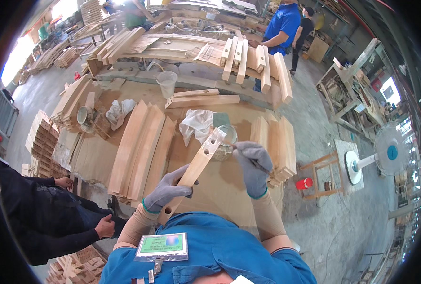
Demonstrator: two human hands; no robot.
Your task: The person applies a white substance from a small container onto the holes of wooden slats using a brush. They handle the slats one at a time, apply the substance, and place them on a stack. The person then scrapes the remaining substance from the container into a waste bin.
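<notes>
My left hand (167,190), in a grey glove, grips a pale wooden bar (195,168) that slants up and away from my body. Round holes show near both its ends, and its far end looks whitish and wet. Right of that end, my gloved right hand (254,163) is raised with its fingers curled together. Whatever they pinch is too small to make out. Just beyond the bar's tip is a round open jar (227,137), partly hidden by the bar. A crumpled white cloth (194,124) lies left of the jar.
Long wooden boards (139,149) lie left on the cardboard-covered table; stacked wooden pieces (282,146) stand right. A plastic cup (167,84) and loose bars (203,100) are farther back. One person (44,213) is close at left, others beyond the far bench. A fan (391,150) stands right.
</notes>
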